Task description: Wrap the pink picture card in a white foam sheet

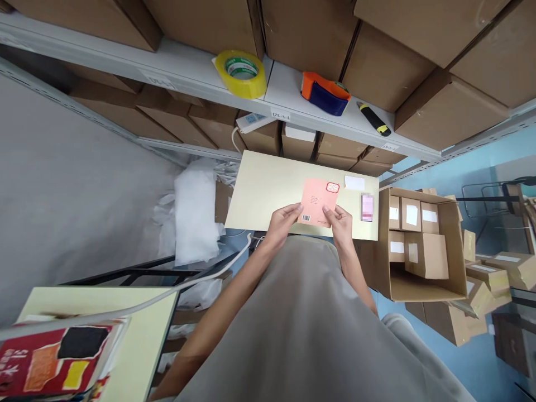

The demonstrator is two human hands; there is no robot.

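Head view, booklet (pixel 315 202), cream table (pixel 272 187), shelving (pixel 282 89)

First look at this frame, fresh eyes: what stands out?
Most likely the pink booklet, held by the left hand and right hand over the pale table. Next, the yellow tape roll and the orange-and-blue tape dispenser on the shelf edge above.

Print on the pink card (pixel 315 202) was too small to read. Left hand (pixel 285 222) and right hand (pixel 341 223) had fingertips hidden behind it. Pink-purple slip (pixel 367 207) was pixelated. Left edge cut red printed cover (pixel 52 360); top edge cut brown boxes (pixel 307 36).
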